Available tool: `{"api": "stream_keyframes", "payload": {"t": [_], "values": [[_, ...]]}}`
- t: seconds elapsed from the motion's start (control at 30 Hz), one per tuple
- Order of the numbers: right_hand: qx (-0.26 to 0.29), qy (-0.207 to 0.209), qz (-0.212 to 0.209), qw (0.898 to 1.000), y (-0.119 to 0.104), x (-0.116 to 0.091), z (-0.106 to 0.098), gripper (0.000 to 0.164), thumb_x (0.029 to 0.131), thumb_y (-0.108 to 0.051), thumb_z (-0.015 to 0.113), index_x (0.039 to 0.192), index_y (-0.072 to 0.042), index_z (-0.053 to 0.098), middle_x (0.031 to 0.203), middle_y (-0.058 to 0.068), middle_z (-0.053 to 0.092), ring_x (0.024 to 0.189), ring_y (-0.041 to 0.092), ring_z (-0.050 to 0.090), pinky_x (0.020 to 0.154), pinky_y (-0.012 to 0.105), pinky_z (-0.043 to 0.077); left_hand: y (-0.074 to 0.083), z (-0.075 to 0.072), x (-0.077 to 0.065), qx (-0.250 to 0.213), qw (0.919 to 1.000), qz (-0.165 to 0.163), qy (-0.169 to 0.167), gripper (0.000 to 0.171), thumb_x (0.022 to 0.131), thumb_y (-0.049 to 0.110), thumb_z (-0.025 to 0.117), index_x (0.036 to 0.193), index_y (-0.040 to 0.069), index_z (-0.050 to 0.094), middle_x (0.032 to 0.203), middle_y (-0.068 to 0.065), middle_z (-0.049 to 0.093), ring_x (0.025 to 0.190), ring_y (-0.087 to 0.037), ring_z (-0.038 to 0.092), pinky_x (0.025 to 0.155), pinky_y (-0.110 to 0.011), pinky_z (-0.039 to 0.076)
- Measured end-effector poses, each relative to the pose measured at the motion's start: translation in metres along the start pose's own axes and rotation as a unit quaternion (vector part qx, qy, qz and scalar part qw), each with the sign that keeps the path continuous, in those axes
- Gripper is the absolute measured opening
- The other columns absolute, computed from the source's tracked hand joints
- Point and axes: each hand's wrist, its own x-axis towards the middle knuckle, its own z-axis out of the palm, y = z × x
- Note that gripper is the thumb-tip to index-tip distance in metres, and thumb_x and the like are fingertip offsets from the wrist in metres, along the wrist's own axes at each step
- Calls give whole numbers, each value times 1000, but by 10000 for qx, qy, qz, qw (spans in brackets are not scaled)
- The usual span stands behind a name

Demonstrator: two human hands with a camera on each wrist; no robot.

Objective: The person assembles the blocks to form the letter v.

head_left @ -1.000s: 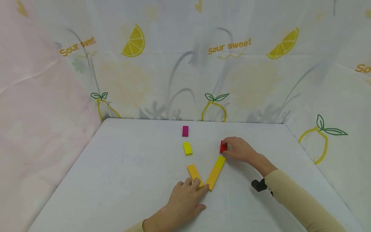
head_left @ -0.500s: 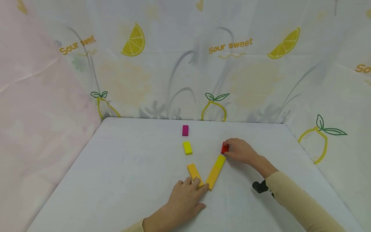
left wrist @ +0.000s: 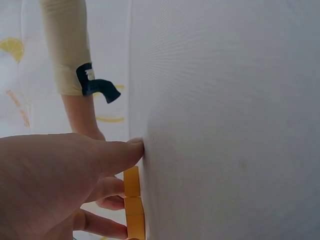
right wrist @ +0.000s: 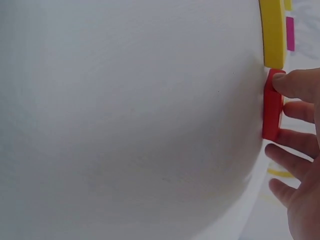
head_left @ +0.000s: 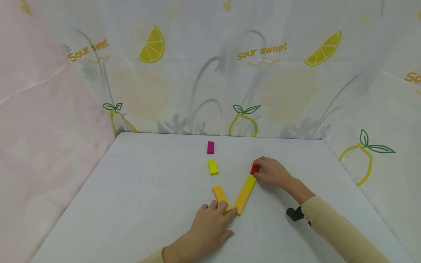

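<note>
In the head view, orange and yellow domino blocks form a V on the white table. My left hand (head_left: 210, 224) lies near the V's point, its extended fingertips touching the left orange block (head_left: 219, 194) and the near end of the right orange block (head_left: 242, 202). A yellow block (head_left: 250, 182) continues that right arm. At its far end my right hand (head_left: 272, 172) pinches a red domino block (head_left: 254, 168) between thumb and fingers. The right wrist view has the red block (right wrist: 272, 107) lying flat, its end very close to the yellow block (right wrist: 273, 37).
A loose yellow block (head_left: 213, 167) lies beyond the V's left arm, with a magenta block (head_left: 211, 147) farther back. The white table (head_left: 131, 190) meets a lemon-printed cloth backdrop (head_left: 184, 95) along its far edge.
My right hand has shifted the red block slightly right and toward me, nearer in line with the yellow block. My left hand has stayed in place.
</note>
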Motion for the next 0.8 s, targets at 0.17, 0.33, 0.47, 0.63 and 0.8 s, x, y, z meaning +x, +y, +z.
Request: {"api": "stream_keyframes", "payload": {"t": [0.17, 0.33, 0.47, 0.63, 0.8], "values": [[31, 12, 16, 10000, 0, -1, 0, 31, 87, -22, 73, 115, -9, 67, 113, 10, 68, 97, 27, 61, 95, 49, 53, 1, -1, -1, 23, 10000, -32, 34, 59, 86, 63, 64, 139, 40, 52, 110, 8, 54, 89, -15, 47, 68, -29, 43], [154, 57, 51, 9999, 0, -3, 1, 31, 89, -23, 72, 115, -9, 68, 114, 10, 68, 98, 26, 62, 95, 48, 53, 2, -2, 0, 41, 10000, -46, -8, 59, 86, 64, 64, 139, 41, 51, 110, 8, 54, 88, -14, 46, 68, -28, 41], [224, 155, -17, 9996, 3, -5, 4, 28, 90, -23, 70, 114, -9, 68, 113, 9, 68, 98, 25, 62, 95, 47, 53, 1, -1, 1, 103, 9999, -16, -34, 59, 86, 64, 64, 139, 41, 52, 110, 8, 54, 86, -14, 45, 67, -28, 41], [343, 251, -70, 9991, 5, -8, 7, 24, 91, -22, 70, 110, -8, 68, 112, 9, 68, 97, 24, 63, 93, 46, 54, 1, 0, 1, 170, 9998, 25, -28, 59, 86, 65, 62, 139, 39, 52, 108, 7, 54, 85, -14, 45, 67, -28, 41], [346, 340, -139, 9987, 5, -10, 7, 24, 91, -19, 70, 111, -6, 69, 113, 11, 68, 97, 26, 63, 92, 47, 54, 2, 1, 2, 131, 9999, 8, 0, 59, 86, 64, 63, 138, 40, 52, 106, 7, 53, 84, -14, 44, 65, -27, 39]]}}
